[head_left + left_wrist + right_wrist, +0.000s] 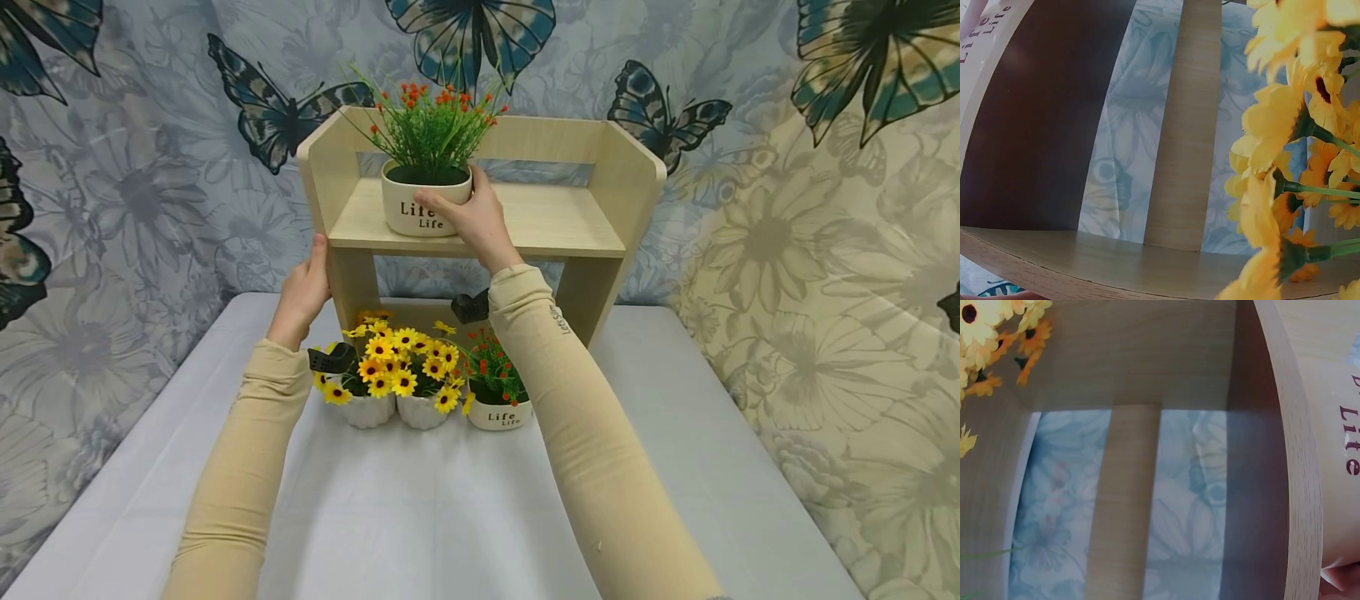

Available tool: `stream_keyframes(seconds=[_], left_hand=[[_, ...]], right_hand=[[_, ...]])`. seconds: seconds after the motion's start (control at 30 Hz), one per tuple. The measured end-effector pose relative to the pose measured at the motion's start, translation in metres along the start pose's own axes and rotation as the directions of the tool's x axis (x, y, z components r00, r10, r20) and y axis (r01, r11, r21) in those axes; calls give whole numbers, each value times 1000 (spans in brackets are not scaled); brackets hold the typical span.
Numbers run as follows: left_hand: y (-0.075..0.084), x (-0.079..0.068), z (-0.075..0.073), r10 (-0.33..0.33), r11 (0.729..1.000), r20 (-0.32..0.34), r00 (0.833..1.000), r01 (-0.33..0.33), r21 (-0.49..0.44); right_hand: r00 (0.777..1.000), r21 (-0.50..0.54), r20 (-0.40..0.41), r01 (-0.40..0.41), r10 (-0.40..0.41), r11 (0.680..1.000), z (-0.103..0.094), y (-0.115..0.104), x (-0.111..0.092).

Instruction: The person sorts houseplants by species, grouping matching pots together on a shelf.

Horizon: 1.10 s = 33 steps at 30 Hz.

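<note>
My right hand [480, 218] grips the right side of a white oval flowerpot [405, 218] lettered "Life". Its thumb lies across the front, and green foliage with small red flowers [435, 125] fills the top. The pot is on the upper board of a light wooden shelf [555, 221], left of the middle. My left hand [302, 293] rests against the outside of the shelf's left side panel [318, 183], fingers pointing up. In the right wrist view, part of the lettered pot [1341, 487] shows beyond the board edge; the left wrist view mostly shows the lower compartment.
Two ribbed white pots [423, 412] of yellow flowers [405, 367] stand on the white-covered table [420, 517], before the shelf. To their right is a second "Life" pot [498, 417] with red flowers, partly behind my right sleeve [585, 400]. A butterfly-patterned cloth [787, 250] hangs behind.
</note>
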State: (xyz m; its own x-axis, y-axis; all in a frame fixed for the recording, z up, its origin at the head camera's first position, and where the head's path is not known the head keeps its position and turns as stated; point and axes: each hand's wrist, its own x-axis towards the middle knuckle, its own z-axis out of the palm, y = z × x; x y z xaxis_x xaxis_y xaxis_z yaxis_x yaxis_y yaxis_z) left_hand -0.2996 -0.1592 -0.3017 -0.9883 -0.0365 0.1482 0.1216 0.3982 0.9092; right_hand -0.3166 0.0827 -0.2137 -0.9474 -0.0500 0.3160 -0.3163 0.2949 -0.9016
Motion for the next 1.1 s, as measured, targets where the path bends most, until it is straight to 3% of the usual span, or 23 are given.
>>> stream_keyframes(seconds=[0.37,0.6,0.87,1.1], left_hand=[[-1,-3,0,-9,1000,8,1000,9,-20],[2,-1,1,-7,1000,8,1000,7,-4],[1,0,0,-18,1000,20,1000,19,-8],[1,-1,-2,-24,1000,25,999,25,-14]], right_hand=[[999,-56,36,-33,35,998,-2,0,-2],[999,-19,45,5,-4,1000,-4,2,-3],[996,-21,-70,53,-55,998,-4,9,-8],[988,86,-93,129,-121,988,-9,13,-17]])
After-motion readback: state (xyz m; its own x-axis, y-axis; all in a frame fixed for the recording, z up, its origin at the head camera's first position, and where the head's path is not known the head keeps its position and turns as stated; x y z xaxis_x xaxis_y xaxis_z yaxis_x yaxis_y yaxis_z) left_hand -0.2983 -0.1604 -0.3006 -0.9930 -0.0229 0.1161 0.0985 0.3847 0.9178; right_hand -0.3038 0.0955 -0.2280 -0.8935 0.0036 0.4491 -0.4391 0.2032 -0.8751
